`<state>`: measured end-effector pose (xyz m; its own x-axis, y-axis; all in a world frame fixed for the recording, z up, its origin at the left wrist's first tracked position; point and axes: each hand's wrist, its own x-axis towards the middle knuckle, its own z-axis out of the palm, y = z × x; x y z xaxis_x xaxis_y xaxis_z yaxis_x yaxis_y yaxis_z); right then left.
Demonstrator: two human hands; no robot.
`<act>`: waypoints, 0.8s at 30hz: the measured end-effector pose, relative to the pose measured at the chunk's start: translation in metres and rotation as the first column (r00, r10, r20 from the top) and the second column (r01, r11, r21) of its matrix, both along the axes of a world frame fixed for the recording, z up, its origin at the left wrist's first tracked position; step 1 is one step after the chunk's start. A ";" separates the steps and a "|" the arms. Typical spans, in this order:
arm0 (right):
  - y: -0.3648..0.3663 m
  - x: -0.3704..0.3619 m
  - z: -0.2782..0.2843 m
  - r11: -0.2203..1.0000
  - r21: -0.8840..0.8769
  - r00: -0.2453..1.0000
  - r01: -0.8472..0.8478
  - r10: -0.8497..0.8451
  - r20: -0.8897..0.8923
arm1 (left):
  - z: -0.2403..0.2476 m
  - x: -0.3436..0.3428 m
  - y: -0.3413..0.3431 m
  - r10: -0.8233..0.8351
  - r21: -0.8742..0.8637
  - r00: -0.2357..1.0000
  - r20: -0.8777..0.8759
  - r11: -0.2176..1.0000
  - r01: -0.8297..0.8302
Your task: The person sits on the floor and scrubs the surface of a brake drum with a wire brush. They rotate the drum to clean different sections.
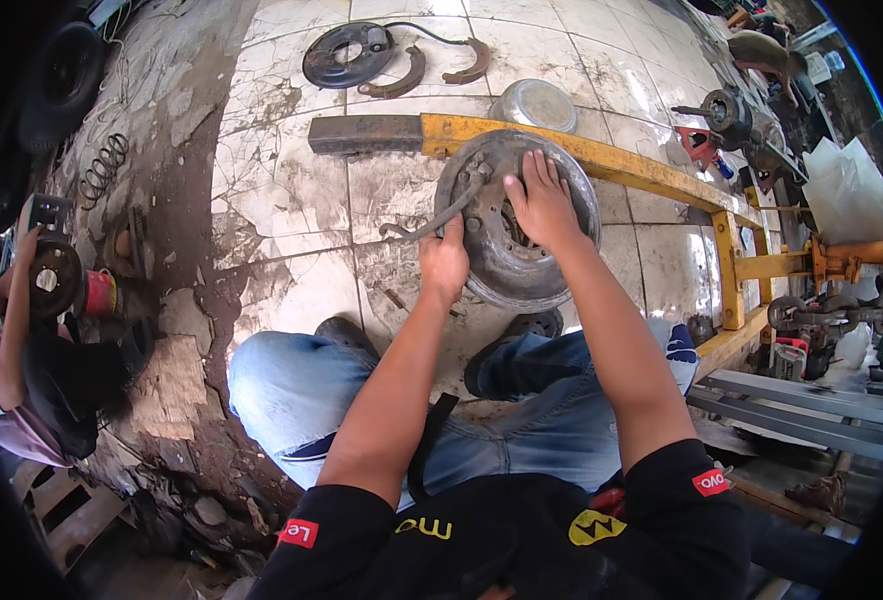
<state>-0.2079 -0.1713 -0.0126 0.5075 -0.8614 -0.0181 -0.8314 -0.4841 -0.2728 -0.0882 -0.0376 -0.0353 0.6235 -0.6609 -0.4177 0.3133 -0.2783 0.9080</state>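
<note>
A round grey metal brake backing plate (506,270) stands tilted in front of me, just over the tiled floor. A thick dark cable (423,231) sticks out from its upper left face and hangs past its left edge. My left hand (444,264) grips the plate's left edge, thumb up beside the cable; its other fingers are mostly hidden. Across the plate's upper right face lies my right hand (545,208), flat with fingers stretched. A ragged opening shows at the plate's middle, partly covered by that hand.
A yellow steel frame (616,170) runs behind the plate. Beyond it are a silver drum (535,104), a black backing plate (333,62) and two curved brake shoes (399,82). At left lies a coil spring (104,166); another person (23,340) handles a wheel hub there.
</note>
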 end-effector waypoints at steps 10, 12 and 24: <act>0.003 -0.002 0.009 0.992 -0.025 0.989 -0.125 0.123 -0.083 | 0.001 -0.004 0.004 0.021 -0.032 1.000 0.003 0.999 -0.021; 0.008 0.008 0.000 0.994 -0.076 0.994 -0.083 0.077 -0.078 | 0.001 -0.002 0.001 0.018 -0.037 1.000 -0.011 0.999 -0.018; 0.028 -0.017 -0.001 0.976 -0.059 0.976 -0.212 0.214 0.031 | -0.004 -0.001 0.002 -0.007 -0.105 0.999 -0.052 0.994 0.001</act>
